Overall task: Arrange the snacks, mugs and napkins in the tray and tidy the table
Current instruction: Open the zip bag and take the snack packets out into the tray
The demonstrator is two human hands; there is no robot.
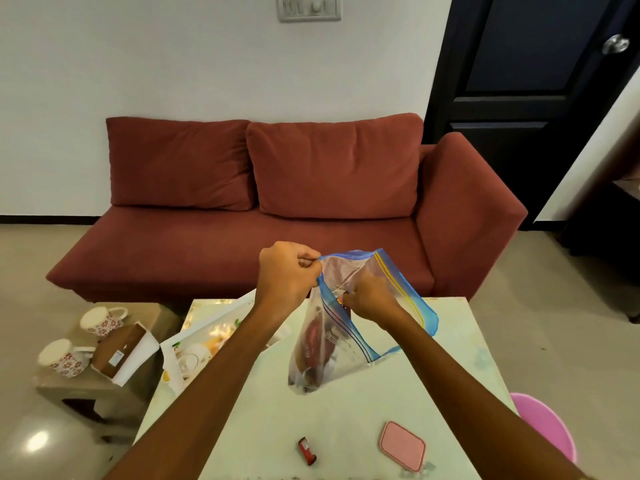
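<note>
Hands are raised together above the pale counter, and a clear zip-lock bag with a blue seal strip is held up between them. The left hand is closed in a pinch on the bag's mouth at its 10 o'clock corner, fingers curled tight on the blue rim. The right hand is closed on the opposite lip of the opening, so the mouth is pulled apart. Dark red snack packets are seen through the plastic in the bag's lower part, which hangs just above the counter.

At 6 o'clock on the counter a small red snack wrapper is lying, and just to its 3 o'clock side a pink square lid is lying flat. At 9 o'clock from the bag, a white tray with a printed pattern is partly hidden by the left forearm. Farther toward 9 o'clock, on a low side table, two floral mugs are lying on their sides beside a white open box. A red sofa is seen at 12 o'clock.
</note>
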